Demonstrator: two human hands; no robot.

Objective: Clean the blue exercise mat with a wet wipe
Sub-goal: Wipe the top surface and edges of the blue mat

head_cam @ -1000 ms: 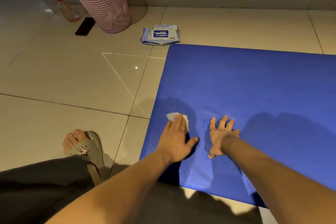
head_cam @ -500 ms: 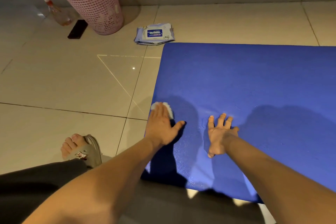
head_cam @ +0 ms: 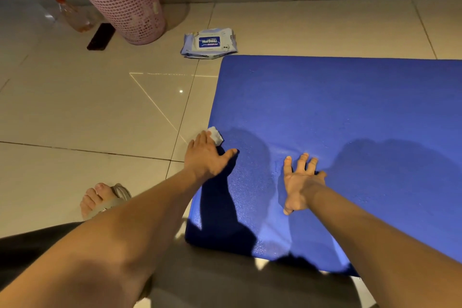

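The blue exercise mat (head_cam: 337,112) lies flat on the tiled floor and fills the right half of the view. My left hand (head_cam: 205,157) presses a folded white wet wipe (head_cam: 215,134) onto the mat's left edge; only the wipe's far end shows past my fingertips. My right hand (head_cam: 300,182) rests flat on the mat to the right, fingers spread, holding nothing. Damp speckles glisten on the mat near both hands.
A pack of wet wipes (head_cam: 209,43) lies on the floor just beyond the mat's far left corner. A pink mesh basket (head_cam: 117,0), a dark phone (head_cam: 101,36) and a clear bottle (head_cam: 72,14) stand near the wall. My sandalled foot (head_cam: 102,199) is at lower left.
My left hand has slid the wipe leftwards and away from me, from the mat's inner area to its left edge. My right hand has stayed planted.
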